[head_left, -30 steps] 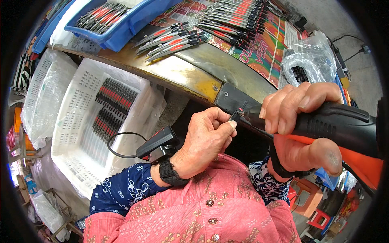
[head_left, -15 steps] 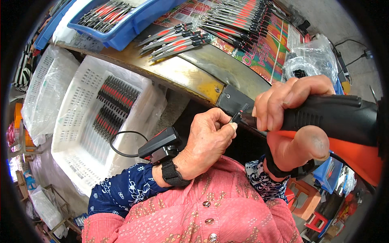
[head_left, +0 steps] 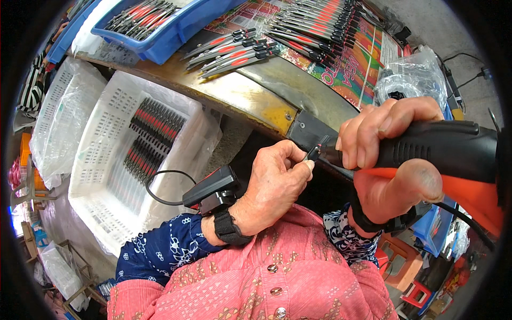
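My left hand (head_left: 277, 176) pinches a small black piece (head_left: 313, 154) between thumb and fingertips; most of it is hidden by the fingers, so its exact kind does not show. Just right of it, my right hand (head_left: 392, 133) is closed around a black and orange hand-held power tool (head_left: 442, 152) with ribs on its side. The fingers lie over its top and the thumb is on the near side. The tool's narrow dark front end (head_left: 332, 156) points at the piece, very close to it; whether they touch is unclear.
Several grey, black and red pens (head_left: 234, 56) lie on the metal-topped bench (head_left: 250, 93), beside a larger stack (head_left: 314, 32) on printed cardboard. A blue bin (head_left: 154, 50) holds more pens. A white crate (head_left: 101, 176) with rows of pens stands left. Clear plastic bags (head_left: 413, 72) sit back right.
The view has shifted very slightly. Both hands keep their grips, with the small black piece and the tool's front end still close together.
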`<state>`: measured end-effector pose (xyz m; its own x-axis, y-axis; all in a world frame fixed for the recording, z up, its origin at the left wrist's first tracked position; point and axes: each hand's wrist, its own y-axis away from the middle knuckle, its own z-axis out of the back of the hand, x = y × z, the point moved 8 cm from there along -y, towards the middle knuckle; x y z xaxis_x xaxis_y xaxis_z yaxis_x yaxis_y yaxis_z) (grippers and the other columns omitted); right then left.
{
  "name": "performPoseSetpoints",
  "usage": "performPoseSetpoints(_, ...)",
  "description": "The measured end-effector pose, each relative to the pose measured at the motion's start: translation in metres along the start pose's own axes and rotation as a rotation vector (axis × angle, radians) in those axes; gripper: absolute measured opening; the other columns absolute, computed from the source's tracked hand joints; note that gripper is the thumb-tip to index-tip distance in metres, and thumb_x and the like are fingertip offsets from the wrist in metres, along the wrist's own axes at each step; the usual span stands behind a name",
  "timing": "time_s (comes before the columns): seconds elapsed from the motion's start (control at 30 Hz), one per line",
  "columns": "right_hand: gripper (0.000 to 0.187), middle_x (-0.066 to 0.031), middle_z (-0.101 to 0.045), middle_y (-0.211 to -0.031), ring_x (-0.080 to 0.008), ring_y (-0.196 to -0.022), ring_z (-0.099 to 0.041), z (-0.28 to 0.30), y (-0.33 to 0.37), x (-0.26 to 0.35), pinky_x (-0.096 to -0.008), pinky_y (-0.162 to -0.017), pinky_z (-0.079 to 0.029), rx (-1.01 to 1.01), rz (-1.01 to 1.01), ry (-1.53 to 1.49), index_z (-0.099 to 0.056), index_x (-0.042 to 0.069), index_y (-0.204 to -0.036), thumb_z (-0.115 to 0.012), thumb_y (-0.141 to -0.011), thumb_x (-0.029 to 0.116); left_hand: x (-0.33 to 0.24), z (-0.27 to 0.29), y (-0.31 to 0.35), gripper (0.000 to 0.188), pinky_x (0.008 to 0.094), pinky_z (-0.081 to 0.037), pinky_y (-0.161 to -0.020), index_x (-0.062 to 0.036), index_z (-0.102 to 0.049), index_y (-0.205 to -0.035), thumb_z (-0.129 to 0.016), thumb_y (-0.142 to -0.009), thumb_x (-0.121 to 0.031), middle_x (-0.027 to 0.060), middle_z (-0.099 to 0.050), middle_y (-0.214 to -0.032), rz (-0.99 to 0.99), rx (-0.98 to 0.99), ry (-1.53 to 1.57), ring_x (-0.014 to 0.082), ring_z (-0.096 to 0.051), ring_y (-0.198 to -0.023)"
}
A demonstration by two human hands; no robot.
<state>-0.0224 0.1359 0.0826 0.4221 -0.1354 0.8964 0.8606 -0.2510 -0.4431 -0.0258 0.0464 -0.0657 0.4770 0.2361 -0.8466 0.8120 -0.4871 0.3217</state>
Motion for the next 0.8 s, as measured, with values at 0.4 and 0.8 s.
performPoseSetpoints(0.4,0.065,-0.0043,-0.047,-0.064,-0.0134,-0.052,-0.047,0.000,0.009,0.003,-0.0273,-0.055,-0.043,0.122,0.000,-0.043,-0.041,0.002,-0.096,-0.069,-0.073,0.056,0.002,0.001,0.001,0.011,0.0193,-0.042,-0.047,0.0010,-0.054,-0.088,-0.059,-0.086,-0.009,0.0030,-0.058,-0.069,0.043,0.080,-0.071,0.0064,-0.053,-0.055)
performPoseSetpoints(0.8,0.064,-0.0051,-0.047,-0.062,-0.0164,-0.051,-0.050,0.043,0.017,0.015,-0.0300,-0.053,-0.045,-0.044,0.135,-0.288,-0.040,0.002,-0.095,-0.070,-0.073,0.054,-0.117,0.036,0.002,0.031,0.0290,-0.044,-0.055,0.0046,-0.058,-0.099,-0.067,-0.075,-0.013,0.0080,-0.056,-0.067,-0.868,-0.227,-1.050,0.0147,-0.053,-0.058)
